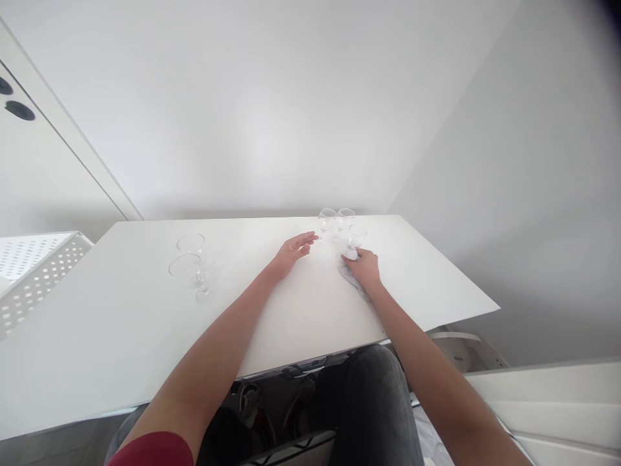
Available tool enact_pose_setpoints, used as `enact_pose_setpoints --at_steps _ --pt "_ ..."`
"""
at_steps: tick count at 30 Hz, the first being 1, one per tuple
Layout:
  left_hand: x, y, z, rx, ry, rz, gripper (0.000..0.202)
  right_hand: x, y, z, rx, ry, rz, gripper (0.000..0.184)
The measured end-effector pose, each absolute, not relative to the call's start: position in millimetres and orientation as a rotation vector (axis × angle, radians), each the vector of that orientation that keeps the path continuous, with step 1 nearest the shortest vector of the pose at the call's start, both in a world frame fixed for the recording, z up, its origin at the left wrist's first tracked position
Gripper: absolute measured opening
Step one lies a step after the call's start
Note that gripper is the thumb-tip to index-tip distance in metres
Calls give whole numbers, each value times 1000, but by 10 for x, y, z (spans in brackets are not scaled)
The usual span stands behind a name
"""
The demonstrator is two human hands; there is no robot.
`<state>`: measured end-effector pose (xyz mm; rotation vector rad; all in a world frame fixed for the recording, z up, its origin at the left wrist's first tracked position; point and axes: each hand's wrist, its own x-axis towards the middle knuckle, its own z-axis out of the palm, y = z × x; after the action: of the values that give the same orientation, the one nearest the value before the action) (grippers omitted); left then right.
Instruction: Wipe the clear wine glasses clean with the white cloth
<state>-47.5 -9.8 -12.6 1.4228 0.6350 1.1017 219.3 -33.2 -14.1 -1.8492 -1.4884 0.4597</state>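
My left hand (295, 249) reaches across the white table (121, 323) with its fingers stretched out and apart, holding nothing, its fingertips close to a clear stemmed glass (326, 220). A second glass (345, 219) stands beside that one and a third (358, 237) just in front. My right hand (363, 266) rests on the table with its fingers curled round a small pale cloth (350, 275), right by the base of the third glass.
Two more clear stemmed glasses (190, 244) (187, 268) stand on the table's left half. A white perforated basket (33, 272) sits off the left edge. White walls close the far side and right. My knees are under the near edge.
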Motion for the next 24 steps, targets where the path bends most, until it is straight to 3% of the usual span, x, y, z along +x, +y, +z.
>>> enact_pose_setpoints --at_steps 19,24 --pt "-446 -89 -152 1343 679 1073 47 2186 -230 -165 -1890 -1479 419 30" --pt "-460 -217 -100 1451 729 974 67 2160 -251 -145 -1993 -1386 381 58"
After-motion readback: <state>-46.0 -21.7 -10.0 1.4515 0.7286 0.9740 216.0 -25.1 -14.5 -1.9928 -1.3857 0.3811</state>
